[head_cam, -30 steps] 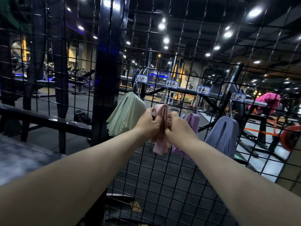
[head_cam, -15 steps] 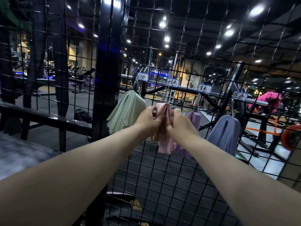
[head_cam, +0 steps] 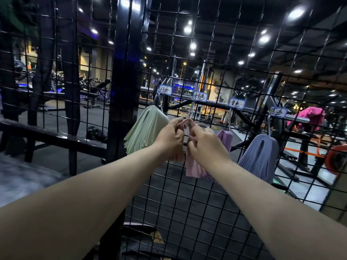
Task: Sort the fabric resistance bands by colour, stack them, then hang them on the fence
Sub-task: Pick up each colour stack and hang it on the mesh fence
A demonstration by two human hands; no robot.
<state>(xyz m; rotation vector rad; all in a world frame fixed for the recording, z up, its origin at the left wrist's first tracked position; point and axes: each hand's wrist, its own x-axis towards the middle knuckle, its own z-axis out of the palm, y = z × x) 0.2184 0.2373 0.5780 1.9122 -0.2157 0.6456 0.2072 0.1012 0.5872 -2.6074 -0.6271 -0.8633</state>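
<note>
My left hand (head_cam: 171,135) & right hand (head_cam: 203,142) both pinch the pink bands (head_cam: 192,168) at the fence (head_cam: 206,203), btw green bands (head_cam: 145,132) & purple bands (head_cam: 224,136).

— How is the light?
— It's a dim hall. Round ceiling spots (head_cam: 295,13) burn out to white blobs with soft haloes, and the black fence (head_cam: 187,212) shows mostly as silhouette against them.
— And close up?
— The forearms (head_cam: 75,212) are lit evenly from the front, pale, with no hard shadows. The pink bands (head_cam: 193,168) keep their colour and look fairly sharp, as do the left hand (head_cam: 170,136) and right hand (head_cam: 204,145) pinching them.
— What about the edges?
— There's wide-angle bending, so the fence wires bow towards the corners. The floor (head_cam: 22,177) at lower left is smeared and soft. At right it carries a pale sheen. The far background is murky.
</note>
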